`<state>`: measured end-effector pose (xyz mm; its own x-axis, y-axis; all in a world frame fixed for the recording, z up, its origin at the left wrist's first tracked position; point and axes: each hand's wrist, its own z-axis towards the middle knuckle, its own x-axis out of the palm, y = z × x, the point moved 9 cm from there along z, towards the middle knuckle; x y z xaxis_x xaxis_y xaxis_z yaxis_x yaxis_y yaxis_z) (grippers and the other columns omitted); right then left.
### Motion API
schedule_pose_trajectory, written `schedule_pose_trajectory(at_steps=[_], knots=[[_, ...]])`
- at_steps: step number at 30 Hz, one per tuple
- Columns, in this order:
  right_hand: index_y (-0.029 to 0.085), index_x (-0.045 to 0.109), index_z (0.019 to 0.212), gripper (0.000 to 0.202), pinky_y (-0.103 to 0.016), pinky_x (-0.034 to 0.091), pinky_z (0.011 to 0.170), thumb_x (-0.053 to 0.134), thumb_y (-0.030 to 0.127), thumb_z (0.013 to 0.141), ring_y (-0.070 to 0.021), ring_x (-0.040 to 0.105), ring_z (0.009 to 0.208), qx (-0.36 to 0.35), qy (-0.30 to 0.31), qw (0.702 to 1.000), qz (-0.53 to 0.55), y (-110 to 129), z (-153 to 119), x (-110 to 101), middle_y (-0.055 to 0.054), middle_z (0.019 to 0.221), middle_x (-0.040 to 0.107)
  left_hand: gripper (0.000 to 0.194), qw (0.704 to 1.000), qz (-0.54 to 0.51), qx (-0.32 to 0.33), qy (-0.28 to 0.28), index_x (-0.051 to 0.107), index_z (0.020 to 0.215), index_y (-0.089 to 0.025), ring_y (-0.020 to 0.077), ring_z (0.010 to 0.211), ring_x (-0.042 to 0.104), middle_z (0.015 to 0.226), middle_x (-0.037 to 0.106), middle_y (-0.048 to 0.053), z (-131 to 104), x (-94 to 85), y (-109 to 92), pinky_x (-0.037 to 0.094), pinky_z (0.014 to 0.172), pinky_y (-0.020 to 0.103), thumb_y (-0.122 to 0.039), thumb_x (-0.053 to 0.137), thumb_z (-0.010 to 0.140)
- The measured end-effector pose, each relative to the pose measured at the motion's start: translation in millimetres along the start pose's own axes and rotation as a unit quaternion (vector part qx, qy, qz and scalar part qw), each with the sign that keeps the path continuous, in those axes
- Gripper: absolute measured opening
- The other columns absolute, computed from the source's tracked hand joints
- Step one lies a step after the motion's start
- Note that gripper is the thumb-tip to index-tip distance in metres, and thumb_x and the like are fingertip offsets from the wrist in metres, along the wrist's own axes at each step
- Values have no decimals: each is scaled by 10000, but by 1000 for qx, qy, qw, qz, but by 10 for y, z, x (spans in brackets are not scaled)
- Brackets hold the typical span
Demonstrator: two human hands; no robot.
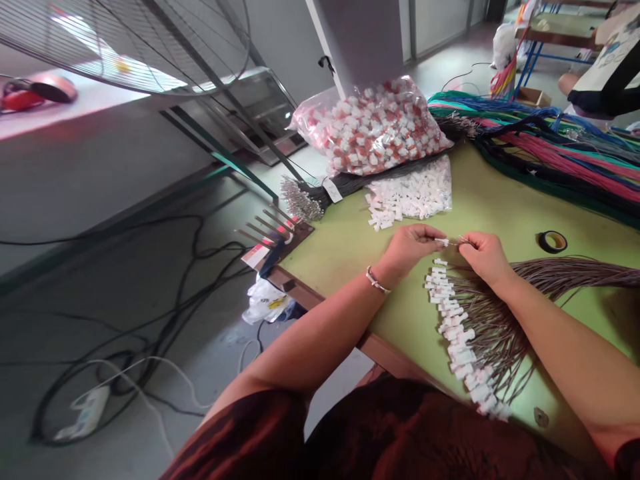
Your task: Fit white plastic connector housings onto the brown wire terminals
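Observation:
My left hand [411,248] pinches a small white plastic connector [442,243] between thumb and fingertips. Close beside it, my right hand [483,257] is closed on thin brown wires [463,241] whose ends point at the connector; whether they are inside it I cannot tell. Below both hands lies a slanting row of white connectors [457,333] joined to a bundle of brown wires [545,277]. The bundle runs under my right forearm to the right. Behind my left hand, loose white connectors [400,200] spill from a clear bag.
A large clear bag of white and orange parts [375,130] sits at the back on dark wires. Colourful wire bundles [550,143] cover the back right. A roll of black tape [551,241] lies right of my hands. Metal prongs [267,227] stand at the left corner.

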<state>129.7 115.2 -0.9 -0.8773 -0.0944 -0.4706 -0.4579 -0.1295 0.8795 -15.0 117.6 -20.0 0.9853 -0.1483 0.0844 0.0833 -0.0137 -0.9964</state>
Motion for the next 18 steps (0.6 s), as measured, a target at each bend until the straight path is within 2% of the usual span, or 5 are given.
schedule_pose_trajectory(at_steps=[4, 9, 12, 15, 18], knots=[[159, 538, 528, 176, -244, 226, 476, 478, 284, 638, -92, 305, 502, 32, -14, 999, 1, -63, 22, -25, 50, 468, 328, 91, 986, 131, 95, -31, 687, 748, -141, 110, 688, 607, 767, 671, 38, -36, -10, -169, 505, 671, 238, -187, 686, 669], [148, 572, 548, 194, -244, 218, 469, 492, 302, 635, -93, 302, 504, 59, -9, 998, 8, -136, 37, -13, 50, 461, 333, 76, 971, 185, 153, -3, 686, 773, -149, 102, 689, 608, 807, 664, 43, -47, 63, -228, 503, 641, 217, -159, 655, 705], [148, 573, 552, 200, -240, 225, 468, 493, 315, 627, -90, 304, 497, 73, 2, 997, 22, -141, 25, 7, 49, 461, 344, 46, 955, 233, 183, -15, 684, 741, -166, 108, 688, 600, 762, 661, 29, -58, 63, -267, 491, 649, 228, -154, 656, 707], [153, 559, 543, 209, -238, 223, 460, 485, 332, 621, -90, 310, 484, 81, 21, 996, 27, -128, 12, 52, 46, 456, 361, 6, 956, 238, 171, -23, 677, 695, -172, 117, 672, 587, 713, 654, 21, -52, 76, -235, 475, 645, 240, -169, 673, 694], [159, 532, 534, 190, -235, 229, 455, 470, 316, 621, -87, 315, 478, 53, 27, 998, 10, -86, 20, 84, 44, 460, 379, 64, 983, 157, 98, -9, 667, 682, -152, 117, 616, 570, 672, 649, 27, -16, 123, -76, 466, 602, 246, -213, 686, 683]])
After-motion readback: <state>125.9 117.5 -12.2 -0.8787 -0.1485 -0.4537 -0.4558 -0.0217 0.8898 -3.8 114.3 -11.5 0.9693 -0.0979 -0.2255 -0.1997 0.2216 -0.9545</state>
